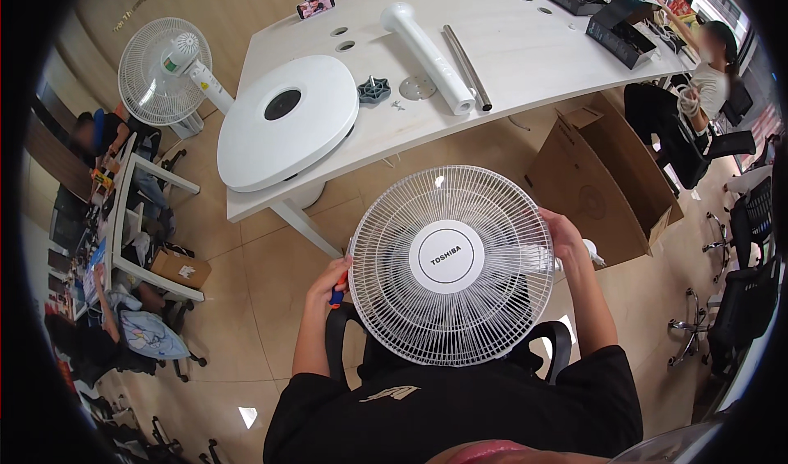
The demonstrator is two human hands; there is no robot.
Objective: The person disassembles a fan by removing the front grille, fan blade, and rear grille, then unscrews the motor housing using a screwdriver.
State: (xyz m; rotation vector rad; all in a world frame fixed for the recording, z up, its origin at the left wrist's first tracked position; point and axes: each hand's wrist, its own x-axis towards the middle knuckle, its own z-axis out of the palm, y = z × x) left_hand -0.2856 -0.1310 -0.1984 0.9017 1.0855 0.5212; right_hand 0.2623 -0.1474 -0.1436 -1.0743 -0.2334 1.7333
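Blk tee (492, 411) w/ gold-ish print (390, 393) on frt; short slvs (611, 382).

1. The head view looked out from the wearer's own head, through the left one of two fisheye cameras set side by side.
2. It faced down and forward: the black shirt (460, 419) filled the 6 o'clock edge, the left forearm (310, 333) entering from 7 o'clock, the right forearm (595, 304) from 4.
3. Near the middle, slightly toward 4 o'clock, the round fan guard (447, 256) showed close and nearly face-on.
4. The white table (525, 62) stood farther ahead, between 9 and 2 o'clock, seen from above.
5. The wide view reached a distant fan (185, 52) at 10 o'clock and a dark chair (751, 222) at 3.
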